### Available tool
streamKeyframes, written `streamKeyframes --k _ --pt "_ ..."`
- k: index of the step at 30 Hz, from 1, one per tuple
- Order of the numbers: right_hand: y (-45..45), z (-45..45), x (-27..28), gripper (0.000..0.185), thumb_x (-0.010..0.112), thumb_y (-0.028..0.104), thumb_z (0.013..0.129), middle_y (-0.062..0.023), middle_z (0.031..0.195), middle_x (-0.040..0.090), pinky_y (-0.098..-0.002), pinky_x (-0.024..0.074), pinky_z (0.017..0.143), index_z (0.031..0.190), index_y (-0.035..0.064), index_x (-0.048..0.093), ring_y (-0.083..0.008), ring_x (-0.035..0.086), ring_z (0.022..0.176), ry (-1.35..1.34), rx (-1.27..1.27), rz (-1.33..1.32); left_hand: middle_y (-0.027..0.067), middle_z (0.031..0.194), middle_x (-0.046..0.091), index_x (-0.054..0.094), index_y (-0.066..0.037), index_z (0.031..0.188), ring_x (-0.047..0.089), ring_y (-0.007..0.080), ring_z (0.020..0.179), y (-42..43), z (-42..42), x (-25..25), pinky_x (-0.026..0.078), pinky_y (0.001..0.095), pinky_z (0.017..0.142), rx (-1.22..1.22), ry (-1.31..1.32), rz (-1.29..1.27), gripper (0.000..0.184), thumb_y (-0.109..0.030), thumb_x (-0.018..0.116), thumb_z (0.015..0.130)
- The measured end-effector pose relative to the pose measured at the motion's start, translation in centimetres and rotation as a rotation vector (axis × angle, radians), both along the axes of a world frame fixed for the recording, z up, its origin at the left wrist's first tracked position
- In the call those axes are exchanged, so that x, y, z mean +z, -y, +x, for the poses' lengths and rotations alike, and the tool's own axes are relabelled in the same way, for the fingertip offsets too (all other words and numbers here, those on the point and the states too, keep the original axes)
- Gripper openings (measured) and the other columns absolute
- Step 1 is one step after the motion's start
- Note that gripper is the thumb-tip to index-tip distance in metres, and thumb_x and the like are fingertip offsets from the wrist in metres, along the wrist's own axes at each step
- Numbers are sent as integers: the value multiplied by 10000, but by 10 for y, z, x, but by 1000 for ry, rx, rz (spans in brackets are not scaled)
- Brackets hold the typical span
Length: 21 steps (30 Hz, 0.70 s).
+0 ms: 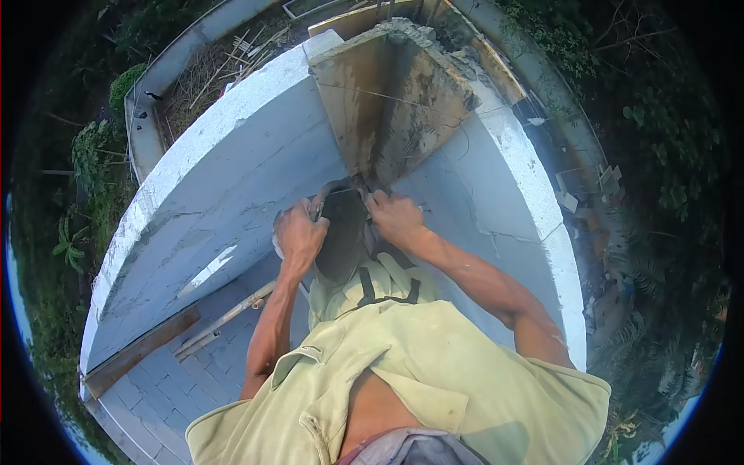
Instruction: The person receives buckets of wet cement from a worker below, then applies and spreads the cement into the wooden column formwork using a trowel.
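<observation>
Both of my hands are raised in front of my chest, near the inner corner of pale block walls. My left hand [300, 235] is closed on the rim or handle of a dark rounded container [342, 232], which hangs below the hands. On its other side, my right hand [394, 219] has its fingers curled at the upper edge, around something too small to make out. Just beyond the hands stands a stained wooden corner form [387, 101], with rough concrete [411, 32] along its top.
The left block wall [225, 170] and right block wall [504, 170] curve past me on both sides. Bamboo poles [225, 316] and a wooden plank [143, 353] lie low at the left. Rebar sticks up behind the form. Trees and debris lie outside.
</observation>
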State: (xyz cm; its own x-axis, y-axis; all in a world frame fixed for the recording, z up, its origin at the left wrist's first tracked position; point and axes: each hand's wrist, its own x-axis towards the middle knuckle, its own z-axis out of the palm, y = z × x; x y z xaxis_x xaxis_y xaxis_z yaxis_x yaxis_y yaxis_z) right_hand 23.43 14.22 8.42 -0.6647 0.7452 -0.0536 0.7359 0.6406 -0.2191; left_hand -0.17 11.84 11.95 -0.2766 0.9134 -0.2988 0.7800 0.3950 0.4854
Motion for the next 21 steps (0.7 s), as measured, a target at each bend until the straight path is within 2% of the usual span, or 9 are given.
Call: streamKeyframes --k 2,4,6,7,9,13,16,18,21 --pt "0 -12 -20 352 648 187 915 -187 1001 707 -464 581 637 1227 27 618 -378 735 764 44 -53 -148 224 857 707 662 -3 970 685 431 891 -3 3 13 511 513 793 -28 -20 44 340 -196 769 711" --pt "4 -17 -26 322 641 177 899 -208 949 707 -472 576 642 1177 15 654 -378 739 767 -3 -86 -142 219 768 630 592 5 849 632 352 713 -5 9 25 482 444 679 27 130 146 244 -142 736 717" --pt "-10 -14 -10 220 632 187 911 -165 777 693 -422 568 608 993 -7 695 -303 728 695 10 -161 -515 186 692 592 578 3 832 584 324 632 -3 22 33 457 438 634 5 174 264 230 -129 727 717" --pt "-16 -9 -9 220 632 187 911 -165 777 693 -422 568 608 993 -7 695 -303 728 695 17 -152 -517 153 615 554 564 2 815 536 296 552 0 26 35 433 432 590 -23 219 378 217 -115 718 716" --pt "-25 2 -5 283 625 273 979 -82 641 602 -391 500 506 921 3 683 -215 634 560 -145 -388 -1056 121 610 517 544 -1 805 492 234 558 2 27 38 417 397 580 32 296 403 216 -102 715 720" --pt "-14 13 19 341 664 355 996 -25 635 550 -362 433 446 921 22 666 -153 550 523 -264 -382 -1303 36 628 425 487 -13 774 385 105 612 7 31 37 368 316 561 125 473 467 221 -61 698 732" --pt "1 16 28 308 688 360 992 -5 638 558 -326 421 421 955 54 671 -137 555 510 -338 -430 -1427 -11 670 425 474 -32 760 372 88 635 11 26 26 355 296 560 171 539 499 223 -46 695 738" --pt "6 26 30 292 695 375 994 5 648 557 -283 401 396 1004 86 655 -114 545 502 -553 -424 -1656 -28 695 432 471 -43 766 374 76 648 12 22 29 352 284 564 187 602 489 216 -30 686 745" --pt "13 37 59 380 710 396 988 27 679 535 -256 365 414 1101 40 642 -87 516 512 -641 -486 -1718 -67 772 470 496 -68 813 408 45 693 10 11 41 357 239 599 284 809 413 184 22 651 771"
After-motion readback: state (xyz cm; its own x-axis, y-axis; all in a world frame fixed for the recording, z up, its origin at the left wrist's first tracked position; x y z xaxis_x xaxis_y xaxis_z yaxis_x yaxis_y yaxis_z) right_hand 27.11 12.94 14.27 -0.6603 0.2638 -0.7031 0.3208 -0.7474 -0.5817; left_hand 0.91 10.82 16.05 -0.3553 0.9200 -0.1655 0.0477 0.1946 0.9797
